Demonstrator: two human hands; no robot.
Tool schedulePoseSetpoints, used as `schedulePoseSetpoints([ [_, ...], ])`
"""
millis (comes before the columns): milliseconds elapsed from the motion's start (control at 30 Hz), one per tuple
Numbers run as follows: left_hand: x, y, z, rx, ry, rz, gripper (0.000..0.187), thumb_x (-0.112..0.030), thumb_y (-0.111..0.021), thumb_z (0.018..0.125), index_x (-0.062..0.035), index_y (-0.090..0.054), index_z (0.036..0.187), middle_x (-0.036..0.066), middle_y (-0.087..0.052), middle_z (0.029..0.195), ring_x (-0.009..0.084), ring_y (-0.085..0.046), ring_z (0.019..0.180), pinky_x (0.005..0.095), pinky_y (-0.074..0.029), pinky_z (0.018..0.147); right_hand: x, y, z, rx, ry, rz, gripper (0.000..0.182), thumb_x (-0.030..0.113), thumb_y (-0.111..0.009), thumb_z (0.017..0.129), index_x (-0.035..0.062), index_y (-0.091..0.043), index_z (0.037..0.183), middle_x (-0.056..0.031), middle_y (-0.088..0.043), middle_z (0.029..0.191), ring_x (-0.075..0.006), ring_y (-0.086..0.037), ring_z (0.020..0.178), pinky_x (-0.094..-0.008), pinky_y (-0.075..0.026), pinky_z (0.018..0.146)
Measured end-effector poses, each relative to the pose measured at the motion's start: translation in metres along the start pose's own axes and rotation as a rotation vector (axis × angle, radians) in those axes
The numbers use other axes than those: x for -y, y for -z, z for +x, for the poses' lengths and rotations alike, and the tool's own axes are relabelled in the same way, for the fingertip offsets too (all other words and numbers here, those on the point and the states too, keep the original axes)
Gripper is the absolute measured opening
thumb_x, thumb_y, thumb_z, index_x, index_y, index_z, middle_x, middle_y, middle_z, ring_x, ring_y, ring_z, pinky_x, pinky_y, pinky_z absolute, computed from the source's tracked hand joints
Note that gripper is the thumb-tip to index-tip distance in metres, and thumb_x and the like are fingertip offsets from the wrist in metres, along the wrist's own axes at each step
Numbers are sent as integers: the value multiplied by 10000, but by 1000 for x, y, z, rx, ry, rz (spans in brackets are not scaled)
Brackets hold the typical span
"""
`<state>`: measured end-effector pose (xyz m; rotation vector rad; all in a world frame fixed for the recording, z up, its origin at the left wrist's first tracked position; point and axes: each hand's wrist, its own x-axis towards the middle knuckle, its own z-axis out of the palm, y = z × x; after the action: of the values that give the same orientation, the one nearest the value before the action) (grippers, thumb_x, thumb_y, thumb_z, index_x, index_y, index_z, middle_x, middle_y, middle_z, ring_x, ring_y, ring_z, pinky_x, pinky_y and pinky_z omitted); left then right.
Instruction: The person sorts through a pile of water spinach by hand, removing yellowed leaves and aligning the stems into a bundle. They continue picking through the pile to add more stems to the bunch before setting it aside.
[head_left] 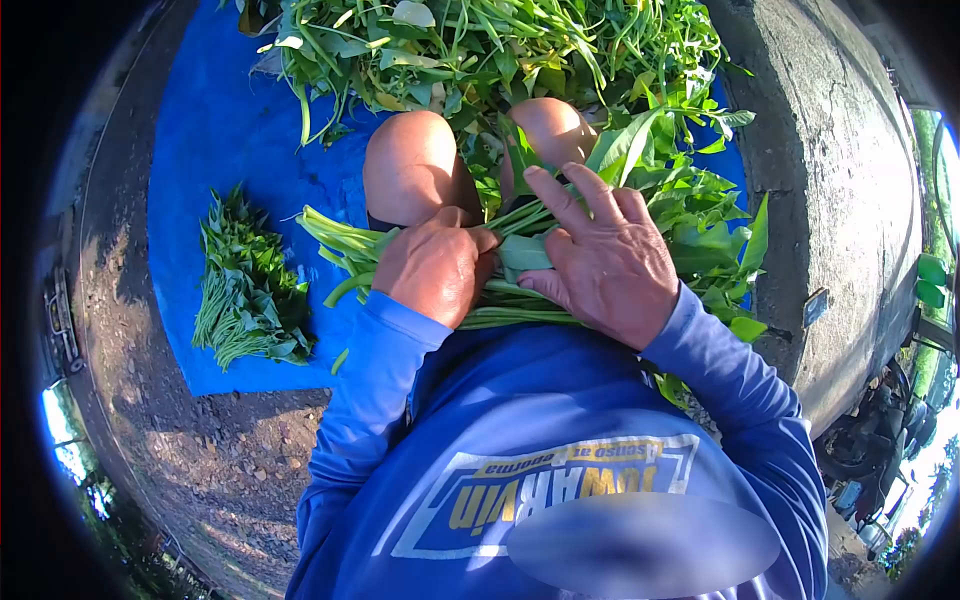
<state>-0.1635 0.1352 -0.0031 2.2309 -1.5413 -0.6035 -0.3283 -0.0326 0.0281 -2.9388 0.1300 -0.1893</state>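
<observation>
A bunch of water spinach (535,318) lies across my lap, cut stem ends to the left and leaves to the right. My left hand (430,262) is closed around its stems, with the thumb and fingers pressed together. Over the leafier part is my right hand (612,258), fingers stretched and spread, the thumb against a broad leaf (522,256) at the bunch's middle. Both bare knees (410,165) rise just beyond the bunch. What the left fingers pinch underneath is hidden.
A large heap of loose greens (480,50) covers the far part of a blue tarp (240,130). On the tarp's left lies a smaller sorted bunch (250,285). A concrete ledge (830,200) runs along the right; gravelly ground (240,460) is at the near left.
</observation>
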Motion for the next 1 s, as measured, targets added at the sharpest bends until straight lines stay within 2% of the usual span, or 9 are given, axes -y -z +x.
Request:
schedulePoseSetpoints([
  [133, -14, 18, 21, 230, 26, 70, 305, -95, -683, 906, -46, -719, 1204, 210, -703, 1130, 411, -677, 1058, 473, -541, 907, 2, -5, -11, 87, -72, 98, 341, 401, -698, 935, 66, -700, 872, -101, -657, 983, -276, -639, 1011, -433, -500, 811],
  [367, -92, 139, 24, -61, 200, 37, 383, -306, -648, 1030, 68, -695, 1099, 264, -720, 982, 453, -694, 970, 497, -535, 868, 5, -15, -23, 24, -200, 189, 276, 355, -705, 947, 91, -659, 879, -90, -645, 800, -305, -680, 812, -462, -504, 729],
  [500, -54, 64, 103, 453, 154, 402, 1013, -824, -252, 1000, 44, -773, 965, 270, -703, 829, 410, -716, 875, 495, -533, 821, 1, -15, -26, -35, -191, 214, 277, 353, -716, 940, 92, -651, 873, -105, -636, 781, -324, -679, 779, -486, -513, 708],
  [567, -1, -6, 129, 741, 397, -90, 1219, -1025, -242, 806, 4, -754, 1210, 217, -749, 1191, 368, -714, 1098, 438, -516, 1010, -3, -13, -29, -49, -224, 281, 290, 352, -727, 930, 75, -659, 882, -113, -650, 788, -345, -682, 772, -501, -523, 698],
  [633, 0, -16, 107, 902, 725, -1136, 946, -844, -522, 918, -20, -678, 1355, 101, -751, 1153, 200, -680, 1095, 368, -519, 1015, -8, -17, -29, -77, -299, 350, 296, 341, -739, 919, 56, -665, 891, -120, -667, 804, -372, -683, 772, -514, -532, 691],
  [733, 19, -35, 100, 946, -20, -926, 777, -678, -695, 930, -39, -652, 1370, 87, -717, 1235, 199, -645, 1157, 353, -489, 1029, -30, -38, -20, -27, -432, 427, 258, 257, -752, 903, 18, -717, 993, -136, -728, 892, -401, -707, 835, -480, -562, 732],
  [833, 6, -25, 106, 995, 175, -603, 761, -599, -770, 910, -53, -618, 1418, 93, -694, 1294, 204, -621, 1204, 352, -468, 1048, -49, -21, -14, -196, -462, 791, 266, 172, -760, 884, 19, -746, 1102, -153, -747, 961, -365, -731, 874, -429, -580, 791],
  [900, 17, -42, 99, 850, 144, -735, 735, -598, -780, 898, -99, -630, 1417, 85, -705, 1289, 214, -630, 1198, 365, -480, 1045, -60, 3, -9, -548, -258, 433, 322, 109, -780, 857, 11, -752, 1164, -158, -753, 998, -336, -738, 954, -399, -573, 881],
  [1000, 24, -51, 103, 794, 54, -608, 758, -694, -679, 919, -140, -618, 1432, 111, -694, 1322, 260, -624, 1230, 390, -486, 1058, -34, 36, -28, -133, -245, 714, 294, 119, -774, 841, 5, -726, 1107, -153, -721, 1085, -364, -686, 1002, -449, -540, 915],
])
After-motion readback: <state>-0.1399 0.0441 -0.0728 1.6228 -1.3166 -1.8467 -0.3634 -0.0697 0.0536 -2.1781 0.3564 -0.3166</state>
